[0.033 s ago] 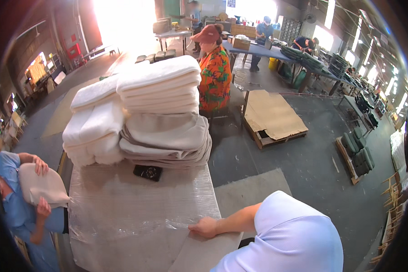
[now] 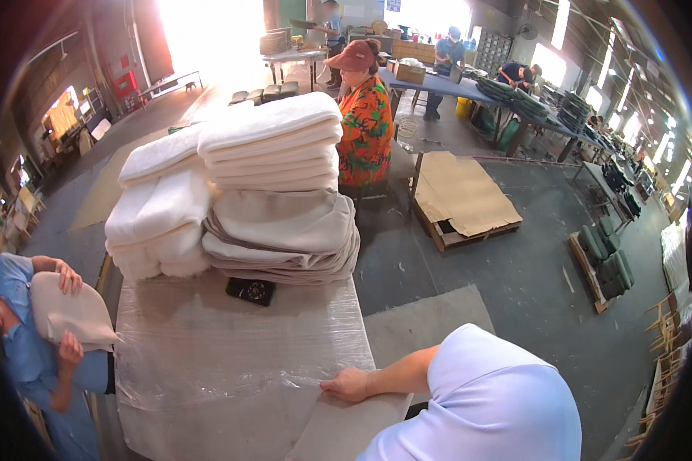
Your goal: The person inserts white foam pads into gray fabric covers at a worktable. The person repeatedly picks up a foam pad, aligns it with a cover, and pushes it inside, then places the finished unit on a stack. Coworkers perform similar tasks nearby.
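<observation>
I see only my right hand [image 2: 348,384]. The forearm comes from the lower right, out of a short light-blue sleeve, and reaches to the left. The hand lies flat, palm down, fingers [image 2: 331,389] together and a little bent. My left hand is not visible.

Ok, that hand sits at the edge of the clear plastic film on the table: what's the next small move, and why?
Probably pinch the wrinkled clear plastic film at its near edge and draw it flat. The pale-blue-sleeved person's hand rests on a flat beige panel right where the film ends, gripping nothing, and the film lies loose and rumpled.
</observation>
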Action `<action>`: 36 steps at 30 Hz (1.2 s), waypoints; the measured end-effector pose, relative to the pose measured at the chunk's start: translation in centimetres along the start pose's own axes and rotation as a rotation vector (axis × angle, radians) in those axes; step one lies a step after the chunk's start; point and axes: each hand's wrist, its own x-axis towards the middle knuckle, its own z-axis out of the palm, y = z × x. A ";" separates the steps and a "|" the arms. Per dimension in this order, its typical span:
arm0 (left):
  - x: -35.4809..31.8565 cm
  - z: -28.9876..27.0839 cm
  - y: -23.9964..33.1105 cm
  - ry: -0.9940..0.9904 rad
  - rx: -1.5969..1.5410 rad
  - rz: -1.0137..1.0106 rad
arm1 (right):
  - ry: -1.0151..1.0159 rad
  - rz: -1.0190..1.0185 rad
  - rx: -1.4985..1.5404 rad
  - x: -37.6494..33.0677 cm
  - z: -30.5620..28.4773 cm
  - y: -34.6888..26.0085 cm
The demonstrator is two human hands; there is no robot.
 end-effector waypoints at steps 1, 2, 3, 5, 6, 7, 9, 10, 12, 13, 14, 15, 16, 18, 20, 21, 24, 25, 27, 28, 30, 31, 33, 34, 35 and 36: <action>0.0 -0.1 -0.1 -0.006 0.006 -0.026 | 0.000 0.012 0.016 0.0 0.5 0.1; 0.2 -0.3 -0.3 0.005 0.008 -0.044 | 0.016 0.006 0.026 0.4 0.5 0.1; 0.1 -0.3 -0.4 0.005 0.010 -0.064 | 0.033 0.002 0.036 0.6 0.5 0.1; -0.1 -0.2 -0.6 0.003 -0.003 -0.122 | 0.053 -0.005 0.050 1.0 0.5 0.0; -0.1 -0.3 -0.8 -0.005 -0.006 -0.154 | 0.069 -0.002 0.059 1.0 0.4 -0.1; -0.1 -0.5 -1.2 -0.002 -0.010 -0.169 | 0.057 -0.016 0.057 1.1 0.2 -0.2; 0.5 -0.8 -2.2 0.076 0.000 -0.102 | 0.036 -0.046 0.047 1.6 -0.9 -0.3; 1.1 -0.7 -2.7 0.141 0.017 -0.020 | -0.001 -0.042 0.013 1.4 -1.3 0.0; 1.1 -0.3 -3.9 0.122 -0.028 0.051 | -0.088 -0.027 -0.047 0.5 -1.9 0.8; 0.9 -0.3 -4.8 0.048 -0.088 0.047 | -0.153 0.025 -0.047 0.5 -2.3 1.0; 0.2 -0.1 -5.4 -0.035 -0.149 0.033 | -0.229 0.083 -0.043 0.1 -2.8 0.9; 0.0 0.0 -5.4 -0.062 -0.143 0.020 | -0.305 0.136 -0.040 -0.3 -3.1 0.5; -0.1 0.1 -5.0 -0.052 -0.128 0.011 | -0.276 0.138 -0.033 -0.5 -3.1 0.1; -0.1 0.6 -4.1 0.002 -0.085 -0.008 | -0.216 0.148 -0.018 -0.7 -3.2 -0.5; 0.1 1.2 -3.2 0.029 -0.043 -0.027 | -0.196 0.162 -0.021 -1.0 -3.0 -0.7; 0.3 1.5 -2.8 0.036 -0.029 -0.035 | -0.186 0.170 -0.021 -1.0 -2.8 -0.5; 1.2 1.8 -1.6 0.053 0.010 -0.049 | -0.151 0.156 -0.004 -0.8 -1.8 0.2; 1.1 1.9 -1.4 0.055 0.019 -0.056 | -0.146 0.155 0.002 -0.7 -1.4 0.5; 1.6 1.9 -1.0 0.075 0.034 -0.062 | -0.121 0.137 0.012 -0.5 -0.7 1.3; 1.5 2.1 -0.8 0.076 0.042 -0.068 | -0.105 0.124 0.014 -0.6 -0.1 1.5; 1.5 2.1 -0.6 0.111 0.035 -0.086 | -0.054 0.066 -0.005 0.2 0.0 1.9; 1.0 2.1 -1.1 0.119 0.036 -0.103 | -0.048 0.027 -0.014 0.5 0.1 2.1; 1.3 2.0 -2.1 0.137 0.023 -0.109 | -0.069 -0.069 -0.009 1.3 0.3 2.1; 1.3 2.0 -3.3 0.132 0.025 -0.114 | -0.078 -0.004 0.006 1.1 0.0 1.5; 0.5 1.4 -4.1 0.123 0.020 -0.117 | -0.104 0.053 0.024 1.2 -0.5 1.0; 0.4 1.5 -4.2 0.123 0.021 -0.098 | -0.100 0.068 0.024 1.1 -1.1 0.7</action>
